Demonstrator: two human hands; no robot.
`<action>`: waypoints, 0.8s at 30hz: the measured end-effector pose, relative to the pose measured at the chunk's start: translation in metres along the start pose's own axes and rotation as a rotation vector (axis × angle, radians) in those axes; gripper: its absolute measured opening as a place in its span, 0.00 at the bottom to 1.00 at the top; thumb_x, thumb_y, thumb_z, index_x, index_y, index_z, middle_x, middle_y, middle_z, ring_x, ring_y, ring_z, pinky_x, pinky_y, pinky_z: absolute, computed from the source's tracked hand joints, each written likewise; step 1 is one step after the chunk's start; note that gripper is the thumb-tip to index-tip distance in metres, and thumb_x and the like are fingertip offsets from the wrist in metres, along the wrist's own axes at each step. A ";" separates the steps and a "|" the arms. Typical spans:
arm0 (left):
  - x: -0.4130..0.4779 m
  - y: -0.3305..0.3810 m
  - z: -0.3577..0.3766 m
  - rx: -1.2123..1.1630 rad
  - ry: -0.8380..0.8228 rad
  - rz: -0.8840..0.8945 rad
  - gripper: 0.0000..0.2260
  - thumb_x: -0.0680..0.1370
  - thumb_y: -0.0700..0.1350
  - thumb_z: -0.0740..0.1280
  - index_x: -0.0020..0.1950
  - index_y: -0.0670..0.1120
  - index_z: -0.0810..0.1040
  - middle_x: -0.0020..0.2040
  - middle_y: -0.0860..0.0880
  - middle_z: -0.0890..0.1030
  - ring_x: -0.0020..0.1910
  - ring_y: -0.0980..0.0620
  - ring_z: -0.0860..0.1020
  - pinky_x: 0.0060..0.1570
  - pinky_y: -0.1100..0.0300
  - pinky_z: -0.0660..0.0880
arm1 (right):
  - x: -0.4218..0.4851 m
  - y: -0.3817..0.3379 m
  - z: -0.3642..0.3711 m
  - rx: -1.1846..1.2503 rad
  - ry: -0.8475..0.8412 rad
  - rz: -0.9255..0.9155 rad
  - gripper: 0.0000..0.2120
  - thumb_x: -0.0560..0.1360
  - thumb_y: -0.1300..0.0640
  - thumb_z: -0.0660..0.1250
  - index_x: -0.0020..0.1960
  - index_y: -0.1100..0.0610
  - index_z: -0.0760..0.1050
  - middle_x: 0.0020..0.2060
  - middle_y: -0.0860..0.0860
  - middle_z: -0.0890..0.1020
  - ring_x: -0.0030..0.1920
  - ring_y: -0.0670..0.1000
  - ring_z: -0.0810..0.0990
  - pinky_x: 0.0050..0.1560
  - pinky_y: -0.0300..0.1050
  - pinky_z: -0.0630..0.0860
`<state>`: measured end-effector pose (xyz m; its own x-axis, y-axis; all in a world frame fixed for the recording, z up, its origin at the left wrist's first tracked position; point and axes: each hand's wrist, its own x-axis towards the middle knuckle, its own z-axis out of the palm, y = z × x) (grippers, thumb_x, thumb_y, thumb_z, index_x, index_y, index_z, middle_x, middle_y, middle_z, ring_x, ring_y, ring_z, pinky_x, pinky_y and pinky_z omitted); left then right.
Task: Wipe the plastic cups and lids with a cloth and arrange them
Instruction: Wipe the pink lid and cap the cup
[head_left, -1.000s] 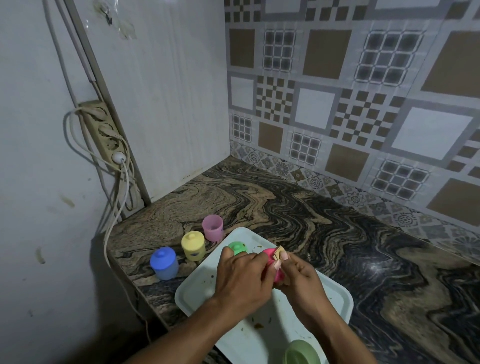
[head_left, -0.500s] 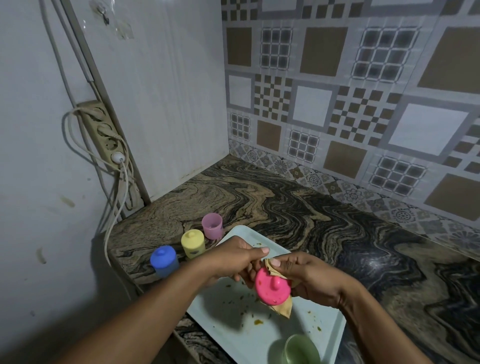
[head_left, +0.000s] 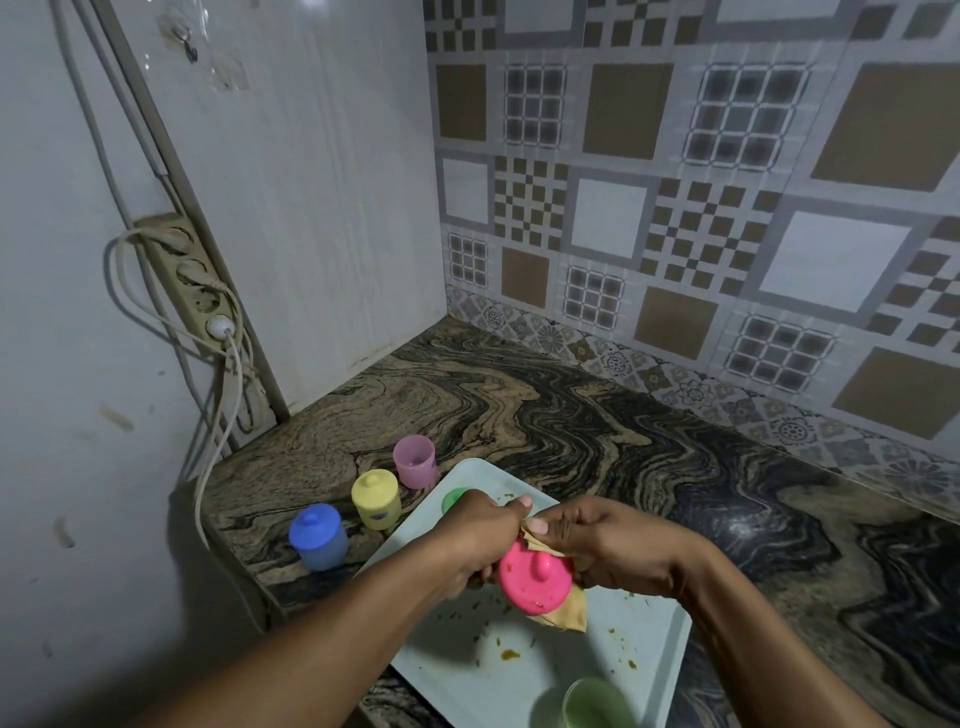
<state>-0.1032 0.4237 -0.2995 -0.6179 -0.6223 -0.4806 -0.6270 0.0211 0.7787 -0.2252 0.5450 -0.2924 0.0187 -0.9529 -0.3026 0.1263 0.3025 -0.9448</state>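
Together, left hand (head_left: 475, 540) gripping pink lid (head_left: 535, 577), right hand (head_left: 623, 553) pinching cloth (head_left: 567, 614)

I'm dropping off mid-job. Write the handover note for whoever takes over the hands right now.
Hands: the left hand grips the pink lid by its edge; the right hand pinches the tan cloth against it, above the tray.
Things: the blue cup and yellow cup, both lidded, and the open pink cup stand in a row on the counter, left of the tray. The green lid lies at the tray's far corner, and the green cup at its near edge.
Done: the blue and yellow sets look arranged.
Left: finish the pink lid, which shows specks, and probably cap the pink cup; then the green pair.
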 end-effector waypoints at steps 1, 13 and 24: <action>0.000 0.000 0.002 -0.018 0.021 0.035 0.20 0.81 0.60 0.63 0.38 0.47 0.71 0.26 0.51 0.69 0.23 0.54 0.66 0.26 0.63 0.61 | 0.000 0.002 -0.003 0.009 0.000 -0.009 0.24 0.78 0.47 0.70 0.56 0.70 0.79 0.50 0.72 0.80 0.48 0.62 0.74 0.52 0.58 0.68; 0.005 -0.017 0.014 -0.449 0.173 0.075 0.25 0.79 0.65 0.62 0.33 0.46 0.71 0.30 0.47 0.75 0.30 0.49 0.73 0.41 0.55 0.71 | -0.001 0.041 0.010 0.292 0.187 -0.205 0.26 0.77 0.51 0.68 0.56 0.76 0.75 0.46 0.67 0.80 0.43 0.59 0.78 0.44 0.49 0.77; 0.014 0.013 0.012 -0.502 0.317 0.135 0.24 0.83 0.59 0.60 0.30 0.49 0.66 0.24 0.53 0.67 0.27 0.49 0.66 0.39 0.54 0.64 | 0.007 0.024 0.013 0.343 0.167 -0.300 0.24 0.78 0.54 0.66 0.58 0.78 0.72 0.49 0.69 0.78 0.45 0.59 0.76 0.43 0.48 0.77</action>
<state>-0.1261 0.4242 -0.3006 -0.4563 -0.8442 -0.2813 -0.2051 -0.2078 0.9564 -0.2094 0.5452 -0.3152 -0.2250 -0.9721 -0.0660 0.4221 -0.0362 -0.9058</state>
